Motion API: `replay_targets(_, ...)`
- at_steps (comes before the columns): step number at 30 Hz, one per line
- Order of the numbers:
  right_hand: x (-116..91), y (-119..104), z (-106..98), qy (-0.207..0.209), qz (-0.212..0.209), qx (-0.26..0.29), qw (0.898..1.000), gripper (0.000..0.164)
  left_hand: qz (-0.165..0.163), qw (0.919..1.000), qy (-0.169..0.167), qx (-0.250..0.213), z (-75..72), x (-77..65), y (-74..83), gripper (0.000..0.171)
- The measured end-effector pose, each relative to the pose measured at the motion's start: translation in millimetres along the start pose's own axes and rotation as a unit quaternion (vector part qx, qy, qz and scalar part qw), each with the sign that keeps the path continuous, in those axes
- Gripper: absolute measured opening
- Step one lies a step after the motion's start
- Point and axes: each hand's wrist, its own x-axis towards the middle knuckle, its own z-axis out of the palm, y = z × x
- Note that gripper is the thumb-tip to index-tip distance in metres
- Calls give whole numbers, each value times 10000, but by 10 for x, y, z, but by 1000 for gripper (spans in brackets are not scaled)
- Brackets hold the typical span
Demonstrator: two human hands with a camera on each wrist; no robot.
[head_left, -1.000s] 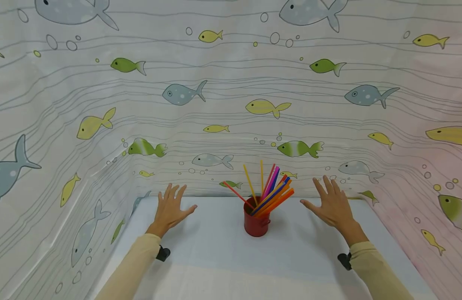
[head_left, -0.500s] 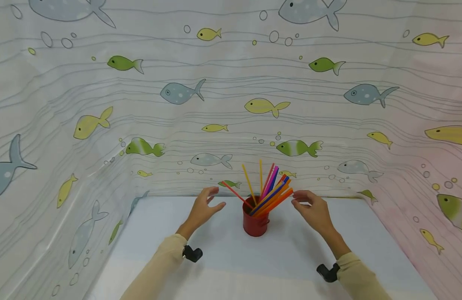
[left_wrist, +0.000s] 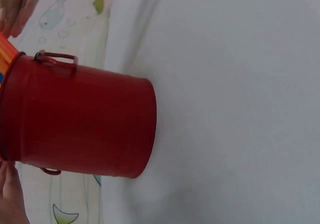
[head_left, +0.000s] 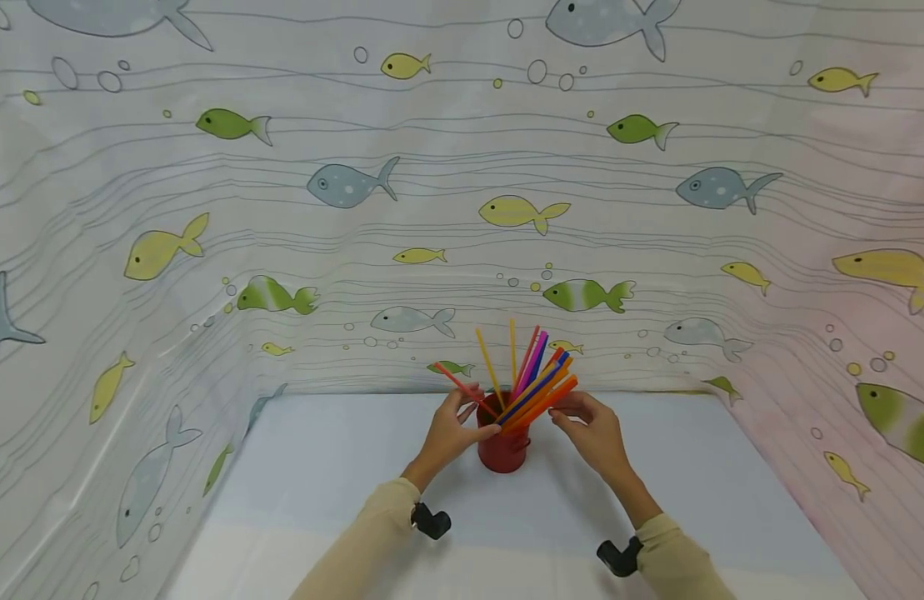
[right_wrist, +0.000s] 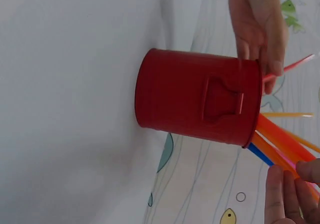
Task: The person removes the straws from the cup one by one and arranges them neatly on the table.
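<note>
A small red metal bucket [head_left: 502,450] with little side handles stands upright, holding several coloured straws [head_left: 536,400] in orange, blue, pink, yellow and red. My left hand [head_left: 448,437] is at the bucket's left side, thumb tip right at the rim and fingers behind the leaning red straw [head_left: 462,383]. On the other side my right hand [head_left: 592,429] has its loosely bent fingers close by the thick orange straws. In the right wrist view its fingertips [right_wrist: 276,184] overlap the straws from below. The left wrist view mostly shows the bucket's wall [left_wrist: 85,119].
The bucket stands on a white table [head_left: 319,467] near its back edge. Fish-patterned sheeting [head_left: 417,192] rises behind the table and along both sides. Each wrist carries a small black camera [head_left: 432,521].
Both hands have come inward from wide apart, fingers spread, to either side of the bucket. The bucket and straws stay in place, while the head view has shifted slightly.
</note>
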Motion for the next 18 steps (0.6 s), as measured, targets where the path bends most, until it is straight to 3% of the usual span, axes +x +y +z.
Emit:
replay_targets(4, 34, 9, 42, 10, -128, -40, 9999, 19, -122, 9999, 82, -43, 51, 25, -15, 80)
replay_targets(18, 80, -25, 81, 28, 15, -201, 9998, 28, -223, 9996, 152, 119, 150, 125, 0, 97)
